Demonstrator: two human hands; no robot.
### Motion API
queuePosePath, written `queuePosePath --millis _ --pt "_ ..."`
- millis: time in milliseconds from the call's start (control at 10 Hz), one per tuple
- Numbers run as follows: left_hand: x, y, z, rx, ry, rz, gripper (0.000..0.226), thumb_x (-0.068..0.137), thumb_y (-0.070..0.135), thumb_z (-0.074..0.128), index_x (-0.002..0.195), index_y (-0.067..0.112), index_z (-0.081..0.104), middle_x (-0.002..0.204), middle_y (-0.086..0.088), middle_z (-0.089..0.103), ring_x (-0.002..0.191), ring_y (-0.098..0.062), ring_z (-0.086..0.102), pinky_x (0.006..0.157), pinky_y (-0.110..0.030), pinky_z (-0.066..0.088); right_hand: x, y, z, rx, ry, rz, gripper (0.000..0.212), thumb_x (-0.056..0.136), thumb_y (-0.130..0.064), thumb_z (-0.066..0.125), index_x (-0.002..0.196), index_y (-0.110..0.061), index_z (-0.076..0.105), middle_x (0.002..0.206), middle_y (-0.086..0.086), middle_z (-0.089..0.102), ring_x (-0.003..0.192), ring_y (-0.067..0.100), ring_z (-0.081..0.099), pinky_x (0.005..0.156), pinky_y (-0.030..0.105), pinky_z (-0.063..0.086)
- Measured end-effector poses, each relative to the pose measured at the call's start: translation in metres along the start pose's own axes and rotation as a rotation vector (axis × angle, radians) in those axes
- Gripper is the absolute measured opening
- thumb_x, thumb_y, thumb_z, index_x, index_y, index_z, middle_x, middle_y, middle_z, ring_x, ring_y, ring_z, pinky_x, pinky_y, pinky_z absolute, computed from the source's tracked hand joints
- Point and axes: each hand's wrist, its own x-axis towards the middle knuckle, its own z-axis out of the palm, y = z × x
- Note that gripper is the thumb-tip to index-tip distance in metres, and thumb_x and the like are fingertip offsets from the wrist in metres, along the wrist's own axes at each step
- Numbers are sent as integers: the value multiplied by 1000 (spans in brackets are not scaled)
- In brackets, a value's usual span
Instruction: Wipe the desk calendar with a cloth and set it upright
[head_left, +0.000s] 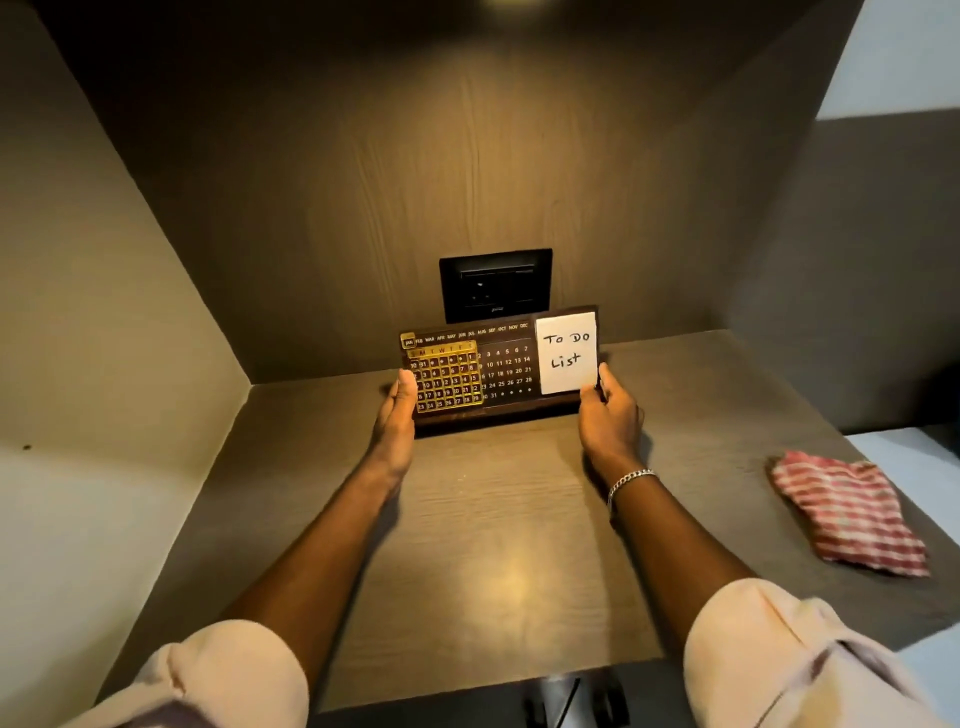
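The dark wooden desk calendar (501, 366) stands upright near the back of the desk, its face toward me, with a gold date frame on its left half and a white "To Do List" note on its right. My left hand (397, 415) grips its left end and my right hand (610, 418) grips its right end, thumb on the note's lower corner. The red-and-white checked cloth (847, 512) lies crumpled on the desk to the far right, apart from both hands.
The wooden desk (498, 545) sits in an alcove with a wall close on the left and a back panel. A black socket plate (496, 283) is on the back panel just behind the calendar. The desk's front edge runs near my sleeves.
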Motion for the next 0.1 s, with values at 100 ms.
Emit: queuePosePath --millis 100 --pt "-10 8 1 99 90 -20 81 82 74 31 146 26 35 149 -5 45 138 -23 39 119 -46 21 -8 -11 -12 48 3 -4 57 100 -26 53 153 -20 32 153 8 47 138 26 46 109 41 42"
